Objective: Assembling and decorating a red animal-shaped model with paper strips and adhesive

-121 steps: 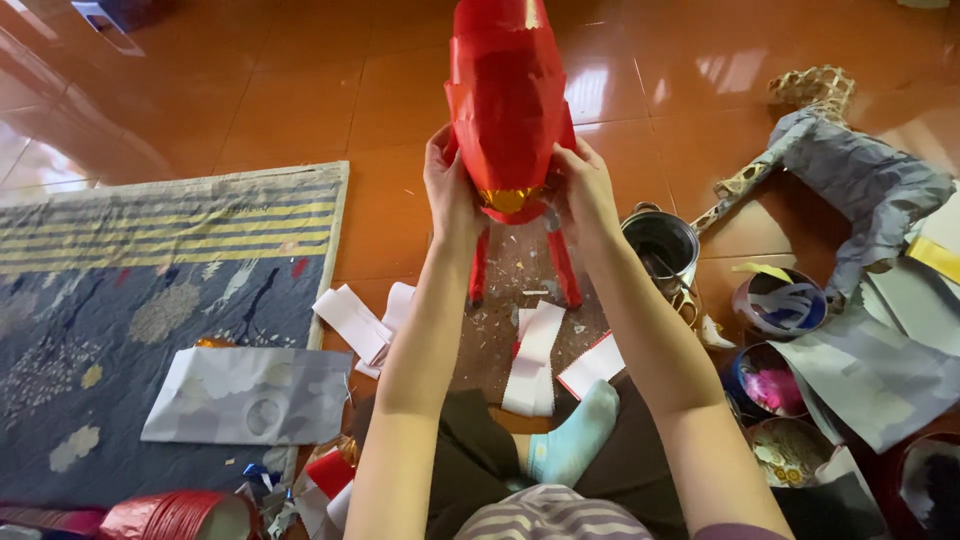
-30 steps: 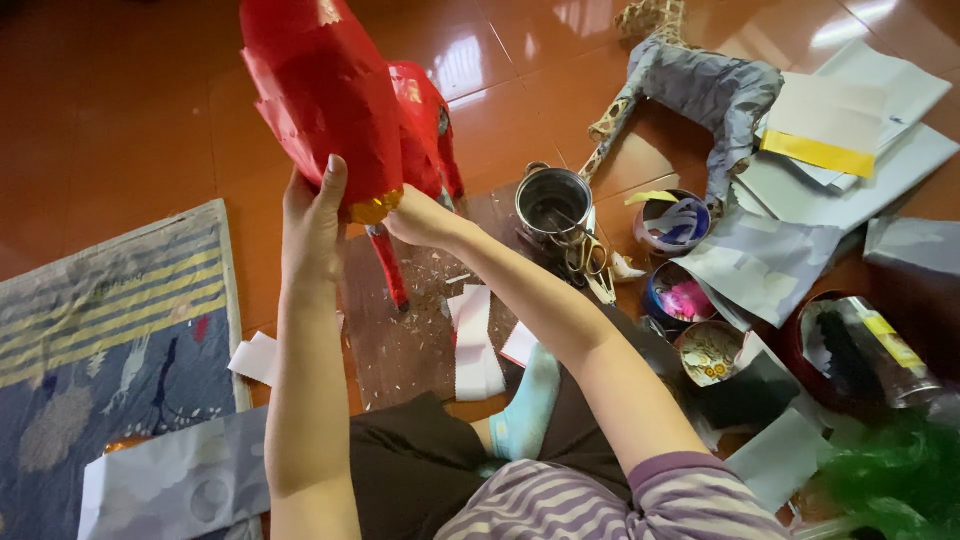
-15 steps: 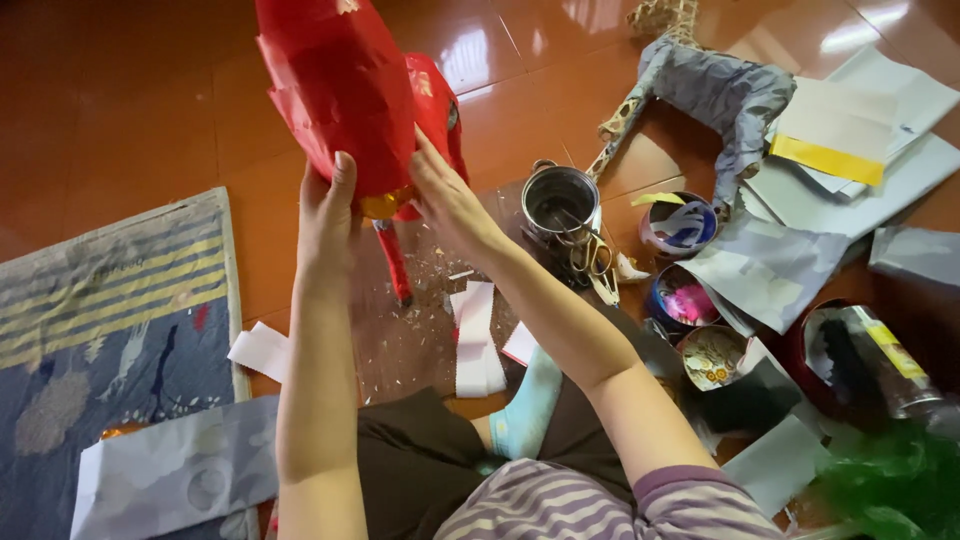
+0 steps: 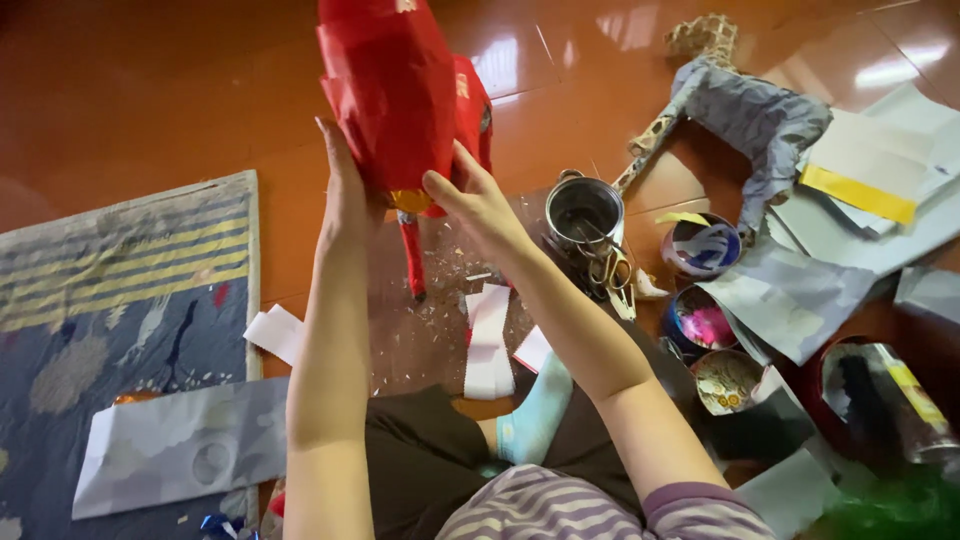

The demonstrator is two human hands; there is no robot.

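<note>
Since half a second ago the right hand has slid lower on the red paper figure, and the view has drifted slightly. Both hands are spread flat: the left hand presses the figure's left side, the right its lower front, probably steadying it upright on its thin red leg above the floor. White paper strips lie just beneath, near a foot in a pale blue sock. To the right stand a metal tin, scissors and small bowls, with a grey paper animal beyond. A striped rug lies left; nothing blocks the hands
</note>
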